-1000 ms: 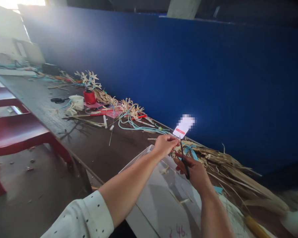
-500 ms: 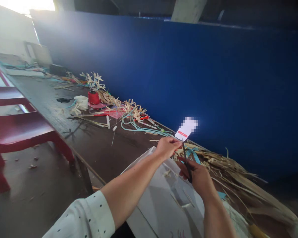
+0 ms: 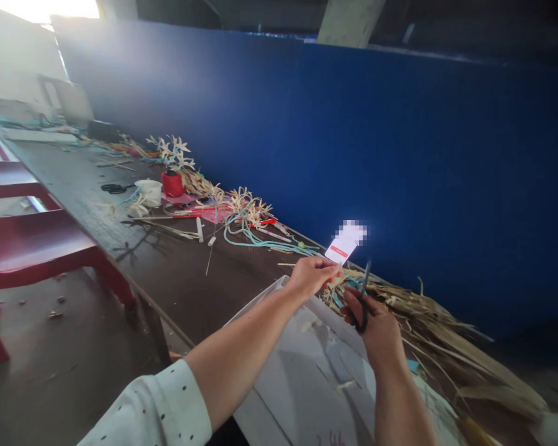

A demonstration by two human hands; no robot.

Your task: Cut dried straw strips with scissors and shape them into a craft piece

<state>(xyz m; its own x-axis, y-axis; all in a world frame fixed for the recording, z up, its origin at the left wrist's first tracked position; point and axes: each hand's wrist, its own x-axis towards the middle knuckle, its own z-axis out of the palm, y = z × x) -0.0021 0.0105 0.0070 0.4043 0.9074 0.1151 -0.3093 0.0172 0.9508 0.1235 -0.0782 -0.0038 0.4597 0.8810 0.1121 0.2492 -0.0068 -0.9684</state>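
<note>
The person's right hand (image 3: pixel 379 325) curls around slim dark scissors (image 3: pixel 364 296), blades pointing away.
Just left of them, the left hand (image 3: pixel 310 277) pinches its fingertips together, any held piece too small to tell, near the white cardboard-like box (image 3: pixel 300 365).

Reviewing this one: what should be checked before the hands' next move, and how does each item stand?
1. Scissors held in the right hand: ok.
2. Scissor blades apart from the left hand: ok, a gap shows between them.
3. Scissor blades fully closed: cannot tell, too small.
4. Left hand's fingers pinched together: ok.
5. What that pinch holds: cannot tell, too small.
6. White box free of scraps: not ok, several pale bits lie in it.
</note>
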